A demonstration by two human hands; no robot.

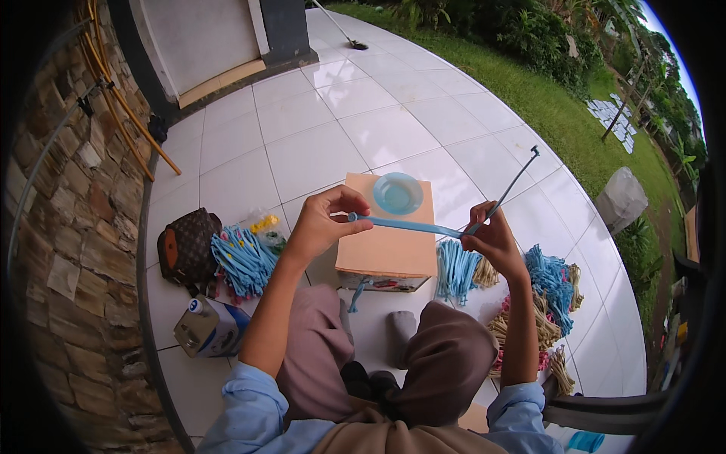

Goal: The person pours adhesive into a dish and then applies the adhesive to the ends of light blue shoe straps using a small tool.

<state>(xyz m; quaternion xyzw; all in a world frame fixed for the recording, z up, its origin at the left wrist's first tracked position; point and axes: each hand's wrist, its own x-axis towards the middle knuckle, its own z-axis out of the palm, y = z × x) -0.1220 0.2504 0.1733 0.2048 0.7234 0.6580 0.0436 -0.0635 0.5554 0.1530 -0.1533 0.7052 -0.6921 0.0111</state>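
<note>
Between my raised hands a flat light blue strip (408,225) is stretched above a cardboard box. My left hand (329,219) pinches its left end between thumb and fingers. My right hand (491,238) is closed around the strip's other end and a thin dark rod (516,180). That rod slants up to the right and ends in a small hooked tip. Below the strip stands the brown cardboard box (386,246). A translucent blue bowl (376,195) rests on the box's far part. How the rod and strip meet inside my fingers is hidden.
Blue strip bundles (243,259) lie left, beside a brown patterned bag (185,246) and a plastic jerrycan (208,325). More blue bundles (456,271) and beige bundles (541,325) lie right. A stone wall (76,287) borders the tiled floor (302,163); grass lies beyond.
</note>
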